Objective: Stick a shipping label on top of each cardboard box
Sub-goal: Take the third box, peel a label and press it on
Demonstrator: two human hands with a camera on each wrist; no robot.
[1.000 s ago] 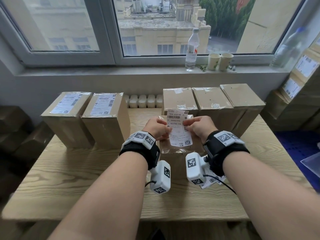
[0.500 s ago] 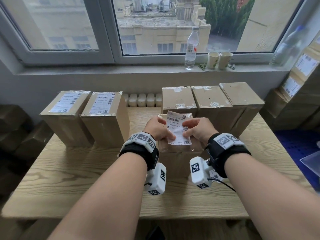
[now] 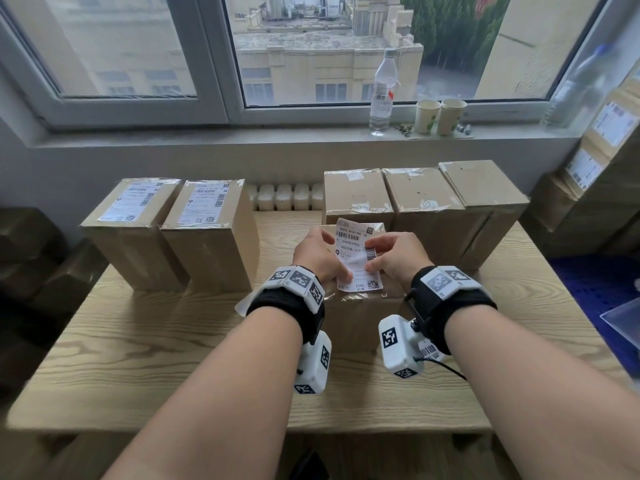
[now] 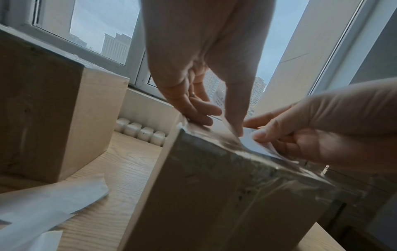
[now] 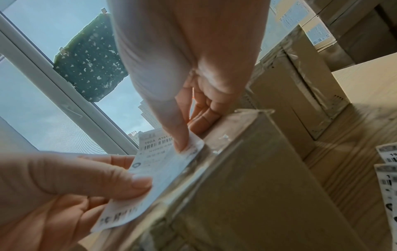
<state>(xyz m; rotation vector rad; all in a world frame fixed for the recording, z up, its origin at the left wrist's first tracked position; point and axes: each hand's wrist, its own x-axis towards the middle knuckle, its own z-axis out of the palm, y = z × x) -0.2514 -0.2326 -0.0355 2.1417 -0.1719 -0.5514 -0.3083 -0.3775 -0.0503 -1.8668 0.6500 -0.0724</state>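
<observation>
A white shipping label point(image 3: 356, 252) point(image 5: 159, 169) is held over the top of a taped cardboard box point(image 3: 349, 323) point(image 4: 225, 195) point(image 5: 247, 186) at the table's middle. My left hand point(image 3: 320, 254) point(image 4: 206, 101) pinches its left edge. My right hand point(image 3: 388, 256) point(image 5: 182, 118) pinches its right edge, thumb pressed on the paper at the box's edge. The label's far end stands up off the box. Two labelled boxes point(image 3: 138, 209) point(image 3: 207, 209) stand at the left. Three bare-topped boxes point(image 3: 356, 195) point(image 3: 419, 192) point(image 3: 481, 185) stand behind.
Peeled backing paper point(image 4: 43, 203) lies left of the middle box, spare labels point(image 5: 386, 169) to its right. A row of small white bottles point(image 3: 287, 195) sits at the back. A water bottle point(image 3: 382, 88) and two paper cups point(image 3: 440, 116) stand on the sill. Labelled boxes point(image 3: 602, 150) are stacked at the right.
The label has tipped down a little towards the box top. Both hands keep their hold and have shifted only slightly.
</observation>
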